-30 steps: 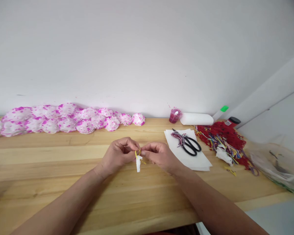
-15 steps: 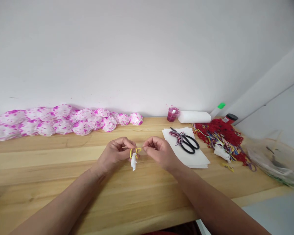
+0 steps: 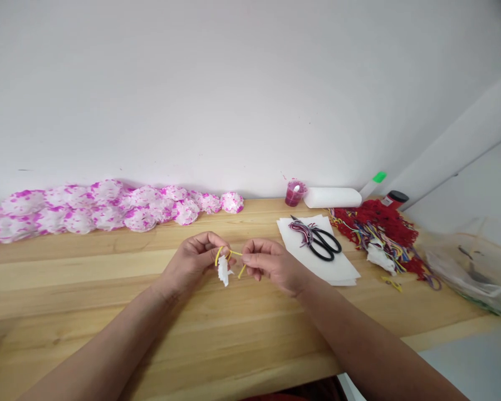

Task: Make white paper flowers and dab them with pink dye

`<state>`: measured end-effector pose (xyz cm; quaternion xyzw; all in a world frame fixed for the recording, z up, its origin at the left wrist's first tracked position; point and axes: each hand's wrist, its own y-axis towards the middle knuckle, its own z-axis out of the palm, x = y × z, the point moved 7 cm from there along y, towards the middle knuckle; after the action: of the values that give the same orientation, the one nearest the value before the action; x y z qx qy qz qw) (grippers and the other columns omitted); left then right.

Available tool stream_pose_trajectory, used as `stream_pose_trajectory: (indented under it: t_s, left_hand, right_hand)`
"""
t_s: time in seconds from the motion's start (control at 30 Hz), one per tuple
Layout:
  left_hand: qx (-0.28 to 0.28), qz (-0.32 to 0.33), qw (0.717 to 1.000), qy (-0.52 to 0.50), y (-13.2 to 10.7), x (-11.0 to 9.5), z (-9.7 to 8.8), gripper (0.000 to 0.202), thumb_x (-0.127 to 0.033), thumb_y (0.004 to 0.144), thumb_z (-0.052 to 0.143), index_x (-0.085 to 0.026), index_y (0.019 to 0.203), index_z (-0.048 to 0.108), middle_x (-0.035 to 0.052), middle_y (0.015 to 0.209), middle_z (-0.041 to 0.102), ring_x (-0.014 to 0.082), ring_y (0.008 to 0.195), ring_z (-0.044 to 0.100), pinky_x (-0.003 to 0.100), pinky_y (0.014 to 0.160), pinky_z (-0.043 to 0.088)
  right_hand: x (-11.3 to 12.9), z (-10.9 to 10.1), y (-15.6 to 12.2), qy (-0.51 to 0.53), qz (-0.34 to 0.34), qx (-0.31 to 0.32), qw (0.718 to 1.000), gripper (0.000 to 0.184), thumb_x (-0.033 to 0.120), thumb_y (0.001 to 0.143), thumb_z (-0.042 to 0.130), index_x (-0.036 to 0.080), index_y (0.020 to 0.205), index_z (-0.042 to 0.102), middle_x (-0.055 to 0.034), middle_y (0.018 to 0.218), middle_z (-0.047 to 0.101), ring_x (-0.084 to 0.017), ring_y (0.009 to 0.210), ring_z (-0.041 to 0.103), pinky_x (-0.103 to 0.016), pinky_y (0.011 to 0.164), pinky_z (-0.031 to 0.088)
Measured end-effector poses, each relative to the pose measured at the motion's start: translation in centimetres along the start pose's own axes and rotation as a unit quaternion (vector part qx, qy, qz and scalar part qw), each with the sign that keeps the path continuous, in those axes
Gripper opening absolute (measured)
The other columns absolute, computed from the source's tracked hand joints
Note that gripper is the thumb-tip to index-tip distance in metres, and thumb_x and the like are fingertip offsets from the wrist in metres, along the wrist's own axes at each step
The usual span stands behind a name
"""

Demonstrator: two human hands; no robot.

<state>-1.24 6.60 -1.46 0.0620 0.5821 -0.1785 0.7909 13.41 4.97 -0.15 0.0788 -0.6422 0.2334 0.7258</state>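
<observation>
Far left to middle, along the wall (image 3: 250,100): row of white paper balls (image 3: 108,206) with magenta blotches, heaped two deep, single ball at the right end. Not touched.

Centre of frame, left hand (image 3: 190,262): thumb and finger pinched closed on yellow string (image 3: 236,253), a loop of it standing up at the fingertips. White paper scrap (image 3: 222,271) hangs just below that pinch; can't tell how string and scrap are joined, fingers cover it. Both are held above the table (image 3: 200,345).

Right of centre, right hand (image 3: 275,264): thumb and fingertips pinched shut on the same string, loose end poking out under the fingers.

Change: half a second ago the string was a loop reaching toward the right fingertips; now it runs straight across the gap between the hands, with the loop and scrap by the left pinch. Looks like the right hand is pulling it through; whether a knot has formed, can't tell.

Right of the hands: paper sheets (image 3: 338,274) with scissors (image 3: 314,238) and a purple string bundle (image 3: 304,233) on top; behind them a cup (image 3: 294,195) and a white roll (image 3: 333,197). Further right: red yarn pile (image 3: 386,220), black-lidded jar (image 3: 396,197), clear bag (image 3: 467,278) at the edge.
</observation>
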Motion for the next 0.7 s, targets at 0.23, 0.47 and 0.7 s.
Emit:
stream_pose_trajectory:
  t_s: [0.23,0.47,0.7]
  left_hand:
    - [-0.01,-0.006,0.999,-0.053,0.1,0.1,-0.2,0.021,-0.027,0.078,0.077,-0.016,0.079,0.059,-0.0003,0.068,0.067,0.0132,0.057,0.066,0.02,0.049,0.049]
    - [-0.005,-0.008,0.998,-0.057,0.2,0.0,0.0,0.024,-0.027,0.079,0.075,-0.017,0.083,0.054,0.0002,0.069,0.067,0.0112,0.049,0.062,0.02,0.045,0.049]
    - [-0.037,0.018,0.998,-0.041,0.1,-0.3,-0.3,0.025,-0.03,0.081,0.073,-0.02,0.086,0.051,-0.0024,0.066,0.066,0.0144,0.056,0.065,0.022,0.047,0.052]
  right_hand:
    - [0.2,1.0,-0.5,-0.04,-0.002,0.06,0.997,0.035,0.047,0.075,0.075,0.018,0.076,0.056,0.0012,0.07,0.061,-0.009,0.059,0.049,-0.023,0.055,0.036]
    - [0.5,1.7,-0.8,-0.08,-0.035,0.076,0.993,0.023,0.035,0.081,0.07,0.017,0.077,0.057,0.0036,0.066,0.054,-0.008,0.058,0.045,-0.023,0.056,0.034]
    - [0.3,3.0,-1.5,-0.19,-0.087,0.095,0.973,0.012,0.02,0.086,0.059,0.018,0.075,0.054,0.0064,0.063,0.045,-0.008,0.057,0.039,-0.022,0.054,0.031]
